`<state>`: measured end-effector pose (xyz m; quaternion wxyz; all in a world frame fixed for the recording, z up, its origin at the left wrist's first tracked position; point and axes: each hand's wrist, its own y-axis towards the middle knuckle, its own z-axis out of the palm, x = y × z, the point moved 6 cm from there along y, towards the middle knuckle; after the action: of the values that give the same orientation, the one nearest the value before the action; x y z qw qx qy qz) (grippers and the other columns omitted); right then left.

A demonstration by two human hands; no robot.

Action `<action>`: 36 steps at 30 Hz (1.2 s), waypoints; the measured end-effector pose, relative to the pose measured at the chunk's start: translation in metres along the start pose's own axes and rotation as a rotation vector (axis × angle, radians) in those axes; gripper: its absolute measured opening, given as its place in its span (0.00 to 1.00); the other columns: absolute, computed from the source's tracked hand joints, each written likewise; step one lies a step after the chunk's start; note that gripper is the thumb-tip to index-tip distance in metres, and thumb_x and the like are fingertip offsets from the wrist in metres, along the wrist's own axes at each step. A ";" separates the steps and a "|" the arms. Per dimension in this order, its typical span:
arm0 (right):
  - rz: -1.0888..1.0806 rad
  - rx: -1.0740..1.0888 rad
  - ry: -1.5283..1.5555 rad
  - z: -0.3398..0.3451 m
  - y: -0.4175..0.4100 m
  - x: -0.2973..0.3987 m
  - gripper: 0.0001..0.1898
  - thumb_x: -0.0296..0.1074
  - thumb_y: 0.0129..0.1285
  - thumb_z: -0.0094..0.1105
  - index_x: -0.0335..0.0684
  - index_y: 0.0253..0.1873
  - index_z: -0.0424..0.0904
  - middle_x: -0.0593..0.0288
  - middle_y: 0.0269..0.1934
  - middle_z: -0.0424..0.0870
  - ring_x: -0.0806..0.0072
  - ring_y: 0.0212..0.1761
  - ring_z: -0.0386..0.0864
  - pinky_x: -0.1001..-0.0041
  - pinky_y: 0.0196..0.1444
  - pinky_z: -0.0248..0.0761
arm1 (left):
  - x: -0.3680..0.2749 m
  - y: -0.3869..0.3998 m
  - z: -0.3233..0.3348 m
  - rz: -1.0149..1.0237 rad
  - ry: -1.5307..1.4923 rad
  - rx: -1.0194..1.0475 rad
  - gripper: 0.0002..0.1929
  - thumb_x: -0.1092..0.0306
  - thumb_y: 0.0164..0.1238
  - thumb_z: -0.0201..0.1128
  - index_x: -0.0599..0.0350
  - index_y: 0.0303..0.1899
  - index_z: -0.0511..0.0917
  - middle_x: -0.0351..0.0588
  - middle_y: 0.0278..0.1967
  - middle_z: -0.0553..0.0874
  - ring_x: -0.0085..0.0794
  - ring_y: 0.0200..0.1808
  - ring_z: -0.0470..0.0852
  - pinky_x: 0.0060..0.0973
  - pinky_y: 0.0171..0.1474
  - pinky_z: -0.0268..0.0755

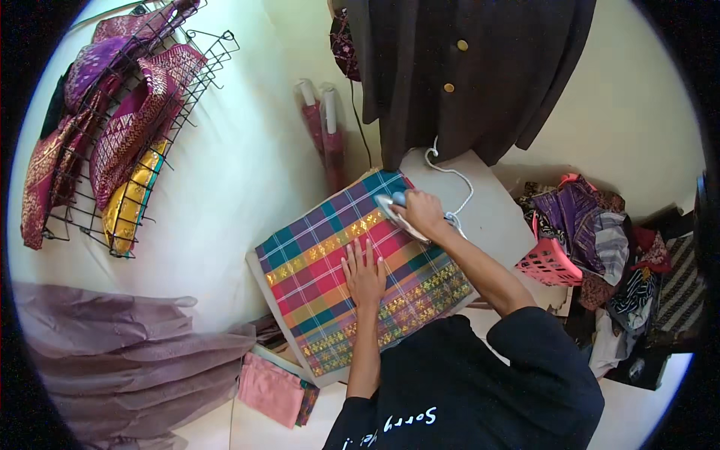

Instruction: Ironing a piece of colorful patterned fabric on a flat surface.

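Observation:
A folded plaid cloth (pixel 329 259) with gold motifs lies spread over a low white table (pixel 489 197). My right hand (pixel 422 214) grips the handle of an electric iron (pixel 396 216), whose soleplate edge rests on the cloth near its far right part. From the iron a white cord (pixel 464 183) runs away across the tabletop. My left hand (pixel 365 275) lies flat on the middle of the cloth, palm down, with the fingers apart. The iron's underside is hidden.
A dark garment with gold buttons (pixel 450 67) hangs over the table's far edge. On the right stands a pink plastic basket (pixel 548 264) heaped with clothes. A black wire rack (pixel 129 124) holds scarves at left. Folded pink cloth (pixel 270 388) lies at the near left.

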<state>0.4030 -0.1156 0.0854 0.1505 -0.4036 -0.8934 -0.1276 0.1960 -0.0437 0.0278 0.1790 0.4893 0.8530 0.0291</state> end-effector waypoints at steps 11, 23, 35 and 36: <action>-0.116 0.019 -0.050 -0.012 0.035 -0.007 0.30 0.61 0.61 0.60 0.30 0.38 0.83 0.36 0.32 0.84 0.43 0.35 0.84 0.53 0.39 0.77 | 0.008 -0.002 -0.006 -0.006 -0.070 0.007 0.29 0.51 0.75 0.52 0.48 0.73 0.64 0.52 0.76 0.59 0.47 0.77 0.56 0.48 0.76 0.46; -0.725 0.347 -0.214 0.015 0.017 0.017 0.29 0.69 0.53 0.63 0.43 0.38 0.86 0.44 0.31 0.85 0.51 0.34 0.85 0.54 0.37 0.78 | 0.128 -0.098 -0.061 -0.444 0.075 0.014 0.28 0.43 0.77 0.48 0.38 0.72 0.67 0.49 0.77 0.57 0.44 0.79 0.51 0.45 0.78 0.42; -0.099 0.089 -0.051 0.013 0.067 0.028 0.30 0.64 0.61 0.60 0.36 0.44 0.83 0.39 0.37 0.85 0.44 0.41 0.83 0.50 0.46 0.76 | 0.127 -0.101 -0.063 -0.479 0.066 0.003 0.28 0.41 0.77 0.47 0.35 0.74 0.64 0.46 0.77 0.55 0.42 0.79 0.50 0.42 0.79 0.39; 0.052 0.002 -0.034 0.008 0.071 0.017 0.30 0.63 0.62 0.59 0.35 0.45 0.82 0.38 0.39 0.85 0.42 0.43 0.83 0.50 0.47 0.75 | 0.125 -0.103 -0.065 -0.460 0.079 -0.027 0.28 0.42 0.76 0.49 0.35 0.73 0.64 0.46 0.77 0.56 0.42 0.78 0.51 0.42 0.79 0.39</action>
<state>0.4449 -0.0557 0.0918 0.1389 -0.4286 -0.8852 -0.1161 0.0320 0.0169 0.0309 0.1540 0.2782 0.9479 0.0183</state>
